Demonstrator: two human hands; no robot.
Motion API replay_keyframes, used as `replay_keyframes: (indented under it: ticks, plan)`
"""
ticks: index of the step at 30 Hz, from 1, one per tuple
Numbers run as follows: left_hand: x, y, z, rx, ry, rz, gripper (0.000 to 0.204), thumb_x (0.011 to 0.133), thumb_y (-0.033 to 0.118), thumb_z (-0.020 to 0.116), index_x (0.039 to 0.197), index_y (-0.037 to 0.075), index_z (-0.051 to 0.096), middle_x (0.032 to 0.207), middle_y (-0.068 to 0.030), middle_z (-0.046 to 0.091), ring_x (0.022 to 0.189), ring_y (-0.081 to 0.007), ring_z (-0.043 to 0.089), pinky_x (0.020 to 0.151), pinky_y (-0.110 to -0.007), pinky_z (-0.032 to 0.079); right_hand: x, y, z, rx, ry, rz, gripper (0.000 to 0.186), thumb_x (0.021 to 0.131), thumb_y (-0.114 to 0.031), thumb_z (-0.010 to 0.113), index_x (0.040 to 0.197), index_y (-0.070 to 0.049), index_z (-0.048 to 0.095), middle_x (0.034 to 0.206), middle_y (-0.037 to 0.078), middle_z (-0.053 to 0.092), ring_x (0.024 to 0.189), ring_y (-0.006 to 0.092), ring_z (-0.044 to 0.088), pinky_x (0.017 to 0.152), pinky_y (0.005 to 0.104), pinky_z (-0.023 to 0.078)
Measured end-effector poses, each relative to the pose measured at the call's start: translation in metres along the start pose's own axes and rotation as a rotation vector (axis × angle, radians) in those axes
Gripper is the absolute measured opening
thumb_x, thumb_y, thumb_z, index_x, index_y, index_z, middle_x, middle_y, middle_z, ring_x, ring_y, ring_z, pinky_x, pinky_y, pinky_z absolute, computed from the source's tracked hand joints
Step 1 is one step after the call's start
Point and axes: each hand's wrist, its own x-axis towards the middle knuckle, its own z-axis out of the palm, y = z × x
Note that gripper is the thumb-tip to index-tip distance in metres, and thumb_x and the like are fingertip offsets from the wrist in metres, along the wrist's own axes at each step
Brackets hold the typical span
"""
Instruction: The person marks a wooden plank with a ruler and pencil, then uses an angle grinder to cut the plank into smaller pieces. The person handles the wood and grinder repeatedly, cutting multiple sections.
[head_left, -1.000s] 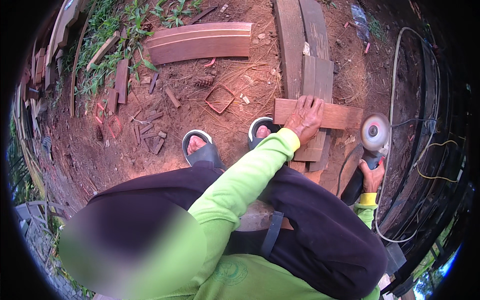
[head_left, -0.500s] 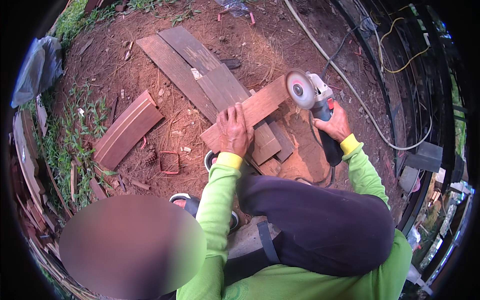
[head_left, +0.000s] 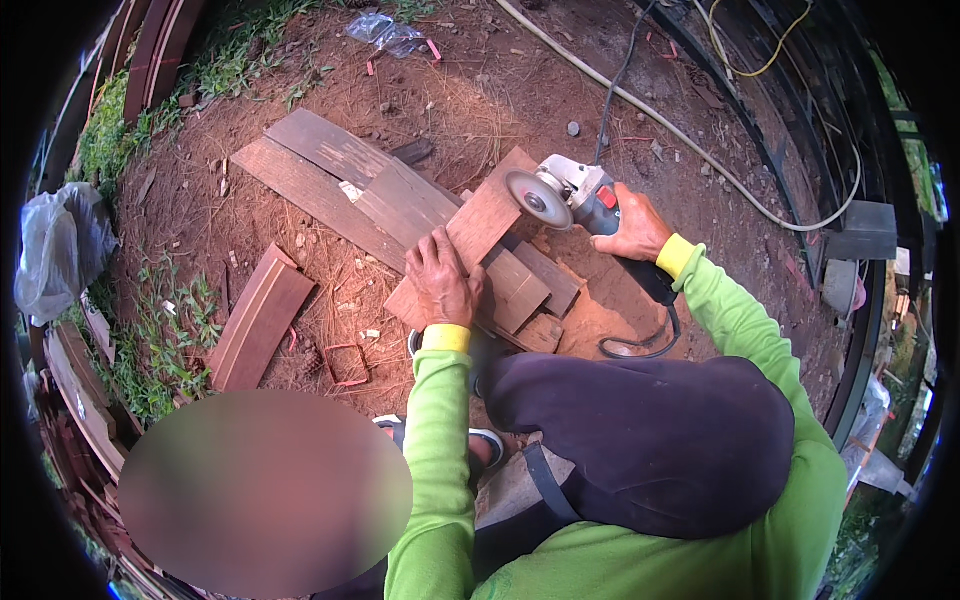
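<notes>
My left hand [head_left: 441, 282] grips the near part of a reddish-brown wooden board [head_left: 484, 226], its fingers over the top face. This board lies slantwise across a stack of weathered planks [head_left: 405, 205] on the ground. In my right hand [head_left: 637, 228] is an angle grinder [head_left: 597, 200], held by its dark body with the thumb toward me. Its round disc [head_left: 538, 200] is at the board's right edge, near the far end. Whether the disc cuts into the wood cannot be made out. The power cord loops below the grinder.
A curved grooved wooden piece [head_left: 262, 320] lies on the soil to the left. Clear plastic [head_left: 385, 35] rests at the far side, and a plastic bag [head_left: 65, 250] hangs at the left. A pale hose [head_left: 690, 140] curves along the right, near a grey block [head_left: 862, 230].
The grinder has come down and left against the board, and its disc is now tilted at the right edge. My left hand still holds the board. The whole view has shifted.
</notes>
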Motion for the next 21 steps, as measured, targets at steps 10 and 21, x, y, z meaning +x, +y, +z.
replay_keyframes:
  ticks: [10, 21]
  plan:
    - [0.0015, 0.0008, 0.0018, -0.006, 0.000, -0.032, 0.083, 0.061, 0.020, 0.081, 0.132, -0.002, 0.043, 0.118, -0.0187, 0.045, 0.109, -0.0388, 0.043, 0.097, -0.048, 0.037, -0.0008, 0.0029, 0.0034, 0.009, 0.007, -0.015, 0.067, 0.060, -0.033, 0.077, 0.100, 0.012, 0.048, 0.083, 0.030, 0.061, 0.078, 0.0416, 0.064, 0.072, 0.0446, 0.050]
    - [0.0016, 0.0013, 0.0009, -0.011, -0.003, -0.033, 0.082, 0.061, 0.021, 0.080, 0.131, -0.001, 0.044, 0.118, -0.0185, 0.046, 0.109, -0.0384, 0.043, 0.097, -0.048, 0.037, 0.0006, 0.0014, 0.0036, -0.029, -0.030, -0.001, 0.068, 0.061, -0.033, 0.078, 0.101, 0.012, 0.047, 0.082, 0.030, 0.060, 0.076, 0.0405, 0.064, 0.072, 0.0450, 0.050]
